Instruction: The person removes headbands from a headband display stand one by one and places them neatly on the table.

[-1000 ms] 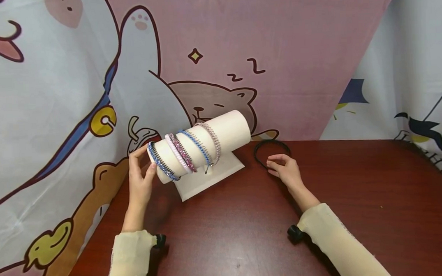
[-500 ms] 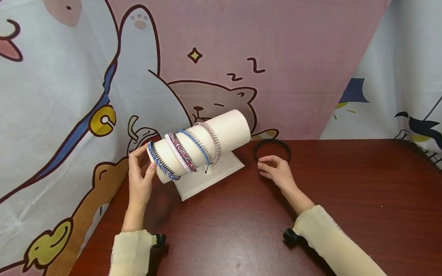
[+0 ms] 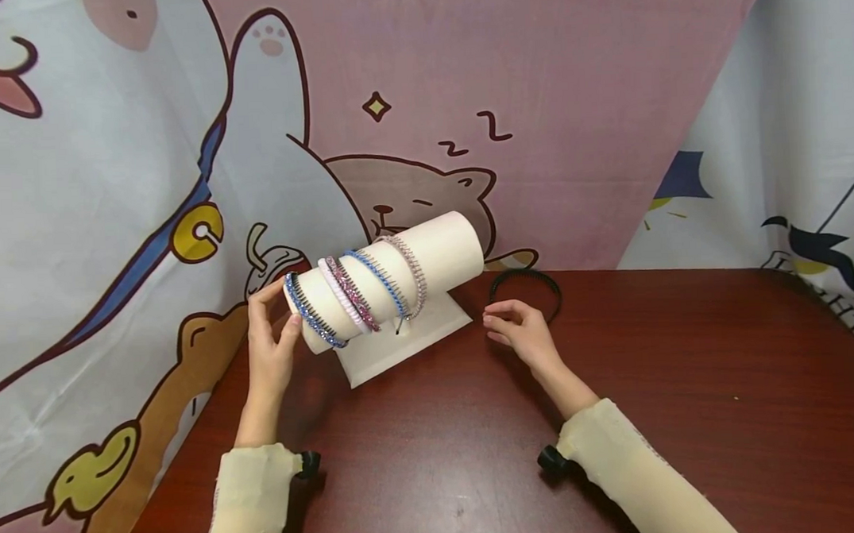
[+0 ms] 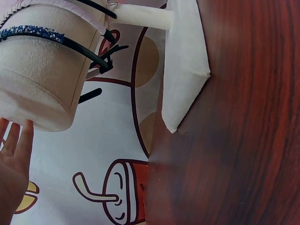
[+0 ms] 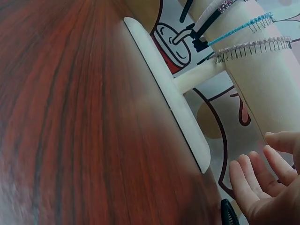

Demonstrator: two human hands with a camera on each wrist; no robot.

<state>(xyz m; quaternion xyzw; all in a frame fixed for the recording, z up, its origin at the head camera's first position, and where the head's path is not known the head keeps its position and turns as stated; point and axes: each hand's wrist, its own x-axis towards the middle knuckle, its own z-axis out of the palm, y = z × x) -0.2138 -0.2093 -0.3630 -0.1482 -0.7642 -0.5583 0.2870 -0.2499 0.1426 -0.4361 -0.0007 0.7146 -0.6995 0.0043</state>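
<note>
A cream cylinder display stand [image 3: 444, 254] carries several toothed headbands. From its left end run a dark-blue glitter headband [image 3: 313, 313], a white headband [image 3: 342, 296], a pink glitter headband [image 3: 354, 296], a bright-blue headband [image 3: 382, 279] and a pale-pink headband [image 3: 416, 276]. My left hand [image 3: 269, 349] touches the stand's left end; straight fingertips [image 4: 27, 129] meet the end face in the left wrist view. On the table behind my right hand [image 3: 526, 335] lies a black headband [image 3: 557, 287]. That hand's fingers are loosely bent, with nothing seen between them.
The stand's flat base [image 3: 402, 347] sits on the dark-red wooden table [image 3: 442, 457]. A cartoon-printed cloth [image 3: 571, 117] hangs along the table's back and left side. Each sleeve carries a small black wrist camera [image 3: 552, 458].
My right hand has slid left, from the black headband's near right part toward the stand's base. The black headband stays in its place. My left hand and the stand have not moved.
</note>
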